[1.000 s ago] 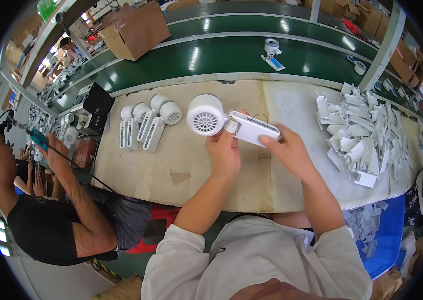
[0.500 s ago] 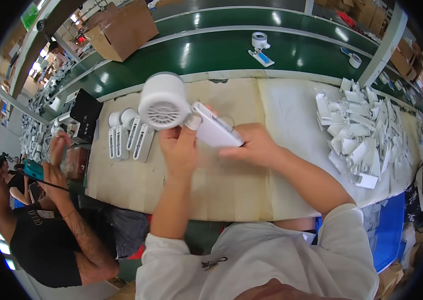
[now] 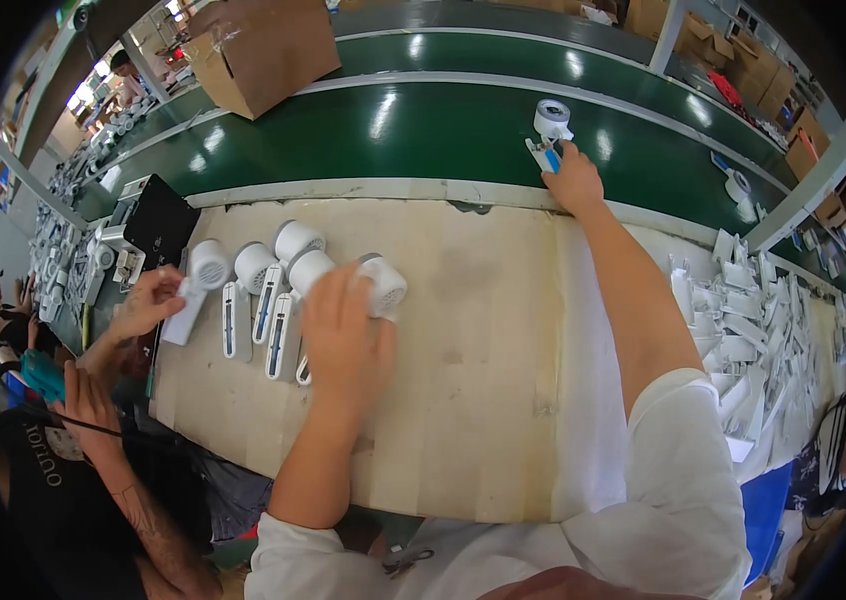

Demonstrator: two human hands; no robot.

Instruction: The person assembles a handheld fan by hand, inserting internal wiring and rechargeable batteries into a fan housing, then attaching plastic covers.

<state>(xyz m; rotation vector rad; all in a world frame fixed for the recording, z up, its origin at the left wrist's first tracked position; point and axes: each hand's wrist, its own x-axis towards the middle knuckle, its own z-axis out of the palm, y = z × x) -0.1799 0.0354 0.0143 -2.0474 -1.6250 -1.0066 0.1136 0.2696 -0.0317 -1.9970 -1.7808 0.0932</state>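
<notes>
Green is filling the far side of what I am watching remotely: a conveyor belt [image 3: 423, 130] is stretching crosswise beyond the left hand [image 3: 346, 325] and beneath the right hand [image 3: 575, 185]. A pale worktable [image 3: 463, 440] is spreading below the left hand and under the extended right forearm. Well left of the left hand, I am seeing a co-worker [image 3: 23, 490] in dark clothing. Right of the right forearm, white plastic pieces [image 3: 748, 340] are lying heaped. Far beyond the left hand, a cardboard box [image 3: 263, 60] is sitting by the belt, and a black box [image 3: 168, 222] is standing nearer.

Just left of the left hand, 4 white fans [image 3: 283, 335] are resting; the co-worker is touching the outermost and holding a teal tool [image 3: 41, 375]. The left hand is partly covering a 5th fan [image 3: 386, 283]; blur is hiding its fingers, so I cannot tell whether it is grasping or released. The right hand is grasping the lower part of a round-headed white unit [image 3: 551, 118] on the belt, its blue strip [image 3: 550, 160] showing beside the fingertips.
</notes>
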